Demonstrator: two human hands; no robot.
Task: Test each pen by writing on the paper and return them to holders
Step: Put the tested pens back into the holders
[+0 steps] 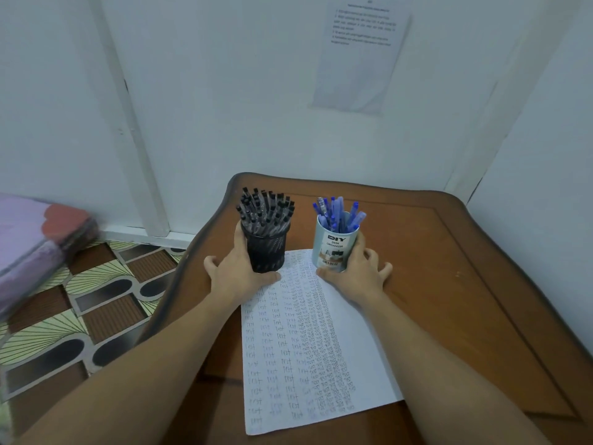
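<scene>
The paper (308,348) lies on the wooden table (449,268), its long side running from the person toward the wall. At its far end two holders stand upright, pens pointing up. Free tabletop lies to the right; the left edge is near. The left hand (234,271) grips the black mesh holder (266,252), and the right hand (356,271) grips the light blue holder (333,248).

Pale blue holder (333,248), far end of paper: "DIY" in bold capitals, "DESK ORGANIZER" beneath in small print; barcode at label foot, digits illegible.
Paper (305,348) on bench (449,284): handwritten "Test" repeated in columns, crowded towards the right.
Wall sheet (359,59), far right: printed lines, too small to read.
</scene>
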